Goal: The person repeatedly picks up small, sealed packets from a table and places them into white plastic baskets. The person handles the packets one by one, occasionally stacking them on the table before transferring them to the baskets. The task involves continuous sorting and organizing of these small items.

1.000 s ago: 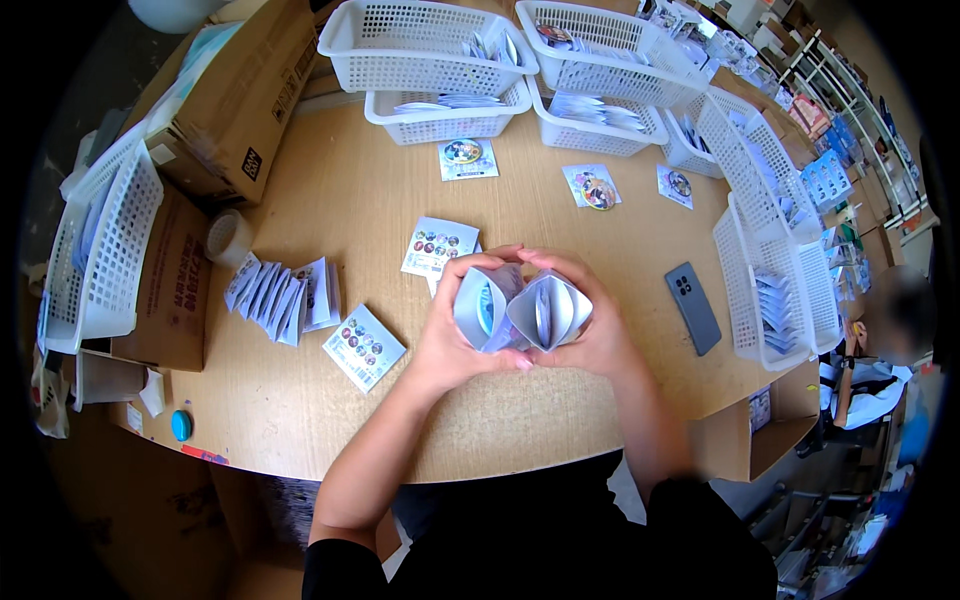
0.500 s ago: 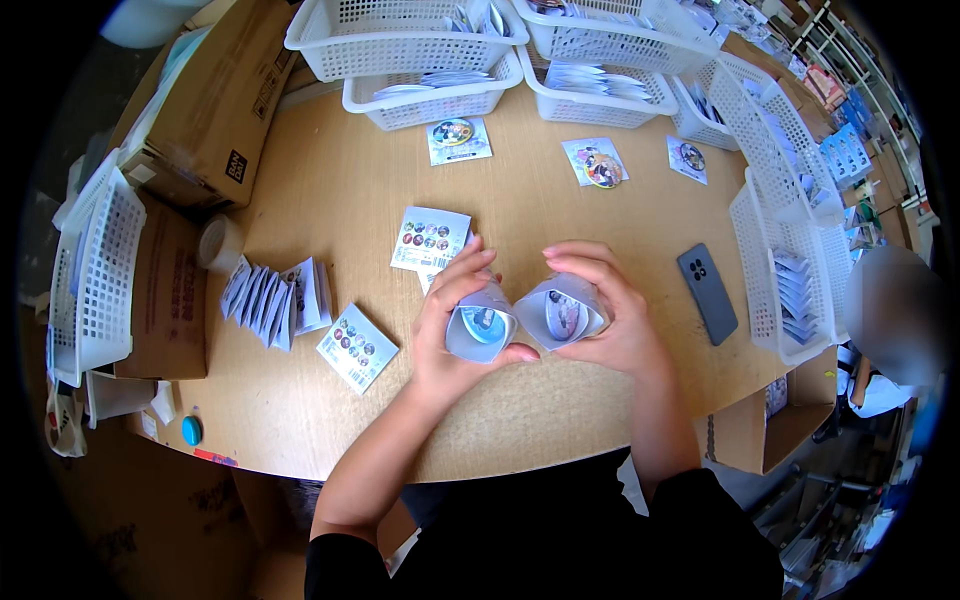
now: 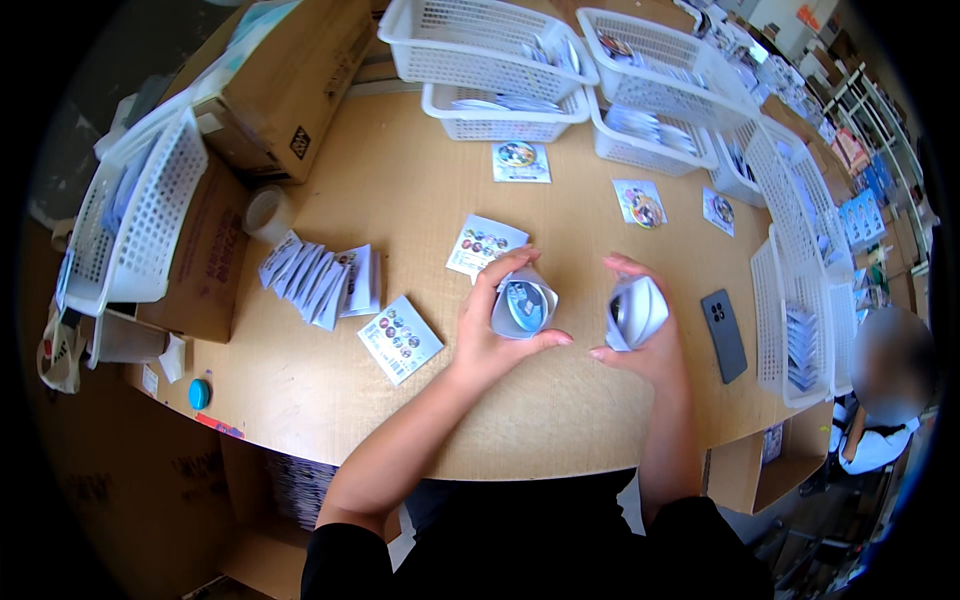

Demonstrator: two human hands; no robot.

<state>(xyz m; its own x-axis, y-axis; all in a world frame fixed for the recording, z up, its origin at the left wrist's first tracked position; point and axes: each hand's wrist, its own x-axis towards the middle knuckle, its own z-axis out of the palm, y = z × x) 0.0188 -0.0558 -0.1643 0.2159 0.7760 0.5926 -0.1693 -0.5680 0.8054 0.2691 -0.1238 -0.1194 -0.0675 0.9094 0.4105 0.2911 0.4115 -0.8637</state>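
My left hand point(image 3: 482, 325) curls round a white packet point(image 3: 545, 292), squeezed so that its mouth gapes. Inside lies a round blue badge point(image 3: 523, 305). A second packet point(image 3: 645, 312) is in my right hand point(image 3: 663, 340), gripped between fingers and thumb. Its mouth is bowed open too, and only a dark bit of what it holds shows. The two hands are apart above the table. Just beyond the left hand lies a flat packet point(image 3: 482, 243) printed with small round pictures, and a similar packet point(image 3: 400, 338) rests to its left.
A fanned row of packets point(image 3: 310, 282) stands at the left beside a tape roll point(image 3: 268, 215). Round badges on cards point(image 3: 521, 162) lie farther back. White baskets point(image 3: 490, 45) line the back and right. A phone point(image 3: 723, 335) lies at right; a person point(image 3: 875, 440) is beyond.
My hands have drawn apart, each keeping its packet. The right packet has turned, so its badge is now mostly hidden. The whole view has shifted and tilted.
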